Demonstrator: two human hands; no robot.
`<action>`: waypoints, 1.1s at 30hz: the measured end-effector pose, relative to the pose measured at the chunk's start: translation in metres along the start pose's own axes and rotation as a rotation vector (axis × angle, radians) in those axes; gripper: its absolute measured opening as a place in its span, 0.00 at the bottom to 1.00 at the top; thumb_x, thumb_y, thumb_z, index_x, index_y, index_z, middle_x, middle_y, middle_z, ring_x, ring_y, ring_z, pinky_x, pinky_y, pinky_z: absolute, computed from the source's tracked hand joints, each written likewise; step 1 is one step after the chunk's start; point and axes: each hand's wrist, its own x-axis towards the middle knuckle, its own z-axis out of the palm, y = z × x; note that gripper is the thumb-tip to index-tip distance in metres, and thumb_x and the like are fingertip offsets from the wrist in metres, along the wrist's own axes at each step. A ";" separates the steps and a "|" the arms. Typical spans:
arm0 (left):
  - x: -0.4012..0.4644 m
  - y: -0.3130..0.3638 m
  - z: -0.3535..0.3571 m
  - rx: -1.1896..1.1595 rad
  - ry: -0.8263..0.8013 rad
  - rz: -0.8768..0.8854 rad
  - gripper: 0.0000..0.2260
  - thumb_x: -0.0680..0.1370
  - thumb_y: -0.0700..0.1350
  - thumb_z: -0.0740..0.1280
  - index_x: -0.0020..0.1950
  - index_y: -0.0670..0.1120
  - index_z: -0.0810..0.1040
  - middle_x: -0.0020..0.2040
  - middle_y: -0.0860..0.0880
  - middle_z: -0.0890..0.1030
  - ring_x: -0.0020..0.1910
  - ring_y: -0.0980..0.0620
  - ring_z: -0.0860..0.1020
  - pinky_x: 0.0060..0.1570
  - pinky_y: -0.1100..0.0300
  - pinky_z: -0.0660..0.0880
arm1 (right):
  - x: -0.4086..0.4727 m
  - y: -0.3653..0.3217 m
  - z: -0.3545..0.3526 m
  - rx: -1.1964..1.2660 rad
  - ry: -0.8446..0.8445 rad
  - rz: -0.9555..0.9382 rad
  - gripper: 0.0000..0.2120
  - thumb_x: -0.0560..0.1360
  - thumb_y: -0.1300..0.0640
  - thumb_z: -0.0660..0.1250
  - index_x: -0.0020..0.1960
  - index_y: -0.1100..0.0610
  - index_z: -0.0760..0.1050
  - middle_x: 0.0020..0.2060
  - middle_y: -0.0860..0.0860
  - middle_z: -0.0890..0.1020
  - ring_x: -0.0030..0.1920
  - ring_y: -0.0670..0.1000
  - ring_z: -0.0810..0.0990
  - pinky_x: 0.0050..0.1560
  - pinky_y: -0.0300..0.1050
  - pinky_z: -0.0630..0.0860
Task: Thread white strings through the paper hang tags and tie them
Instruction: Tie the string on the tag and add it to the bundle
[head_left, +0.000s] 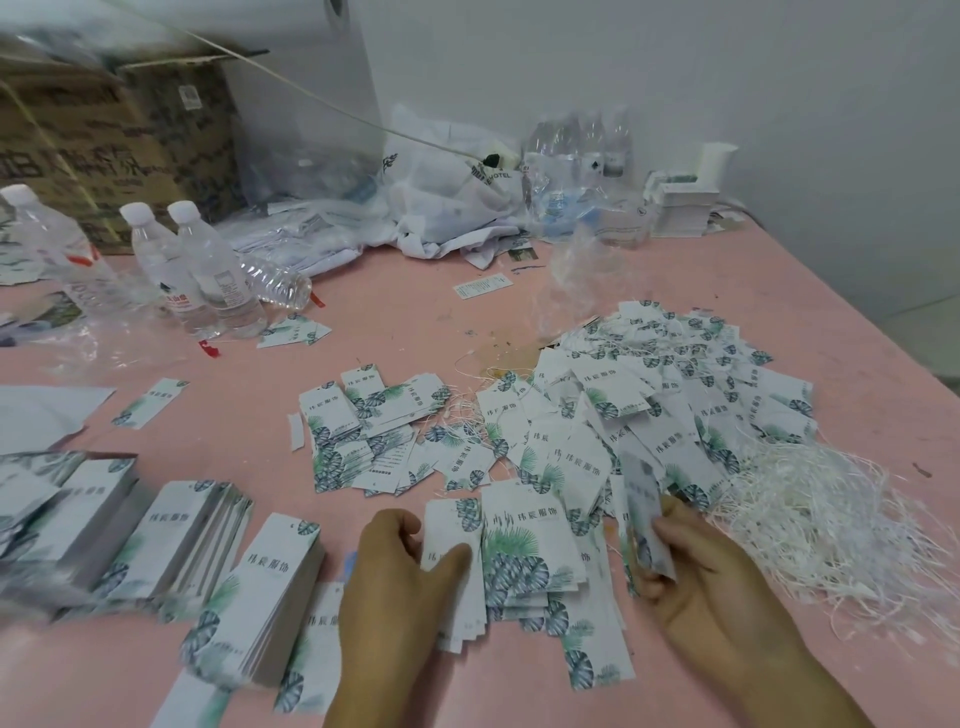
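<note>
On the pink tabletop (649, 280), white rectangular paper hang tags printed with green leaves lie everywhere. Right hand (711, 577) pinches one blurred white paper tag (644, 514), fingers curled round its edges, lifted just above the table. Left hand (410, 566) rests on a small fanned pile of leaf-print tags (514, 545), thumb laid across the top card, fingers bent over the far edge. Just right of the right hand sprawls a tangled heap of white strings (810, 519). Beyond, a big loose mound of strung tags (660, 405). Far left, a brown cardboard box (104, 140), contents hidden; clear plastic water bottles (192, 265) stand before it.
</note>
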 end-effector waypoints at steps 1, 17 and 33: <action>0.000 0.000 0.000 0.020 -0.010 0.001 0.17 0.68 0.51 0.76 0.47 0.55 0.70 0.41 0.53 0.77 0.39 0.56 0.76 0.36 0.57 0.71 | 0.000 0.004 0.001 -0.079 -0.018 -0.022 0.12 0.71 0.63 0.64 0.50 0.57 0.83 0.42 0.58 0.84 0.30 0.50 0.78 0.23 0.39 0.73; 0.010 0.002 -0.012 -0.264 -0.015 -0.057 0.07 0.71 0.36 0.76 0.40 0.43 0.79 0.31 0.49 0.81 0.27 0.58 0.77 0.25 0.65 0.71 | -0.006 0.028 0.002 -0.756 -0.061 -0.267 0.17 0.81 0.64 0.61 0.56 0.41 0.78 0.53 0.50 0.85 0.53 0.55 0.84 0.52 0.69 0.78; 0.006 0.002 -0.019 -0.366 0.097 0.072 0.20 0.78 0.48 0.70 0.33 0.38 0.70 0.29 0.44 0.72 0.29 0.48 0.70 0.31 0.56 0.65 | -0.006 0.025 0.001 -0.694 -0.052 -0.276 0.15 0.80 0.65 0.62 0.52 0.46 0.81 0.52 0.51 0.86 0.53 0.52 0.84 0.51 0.61 0.81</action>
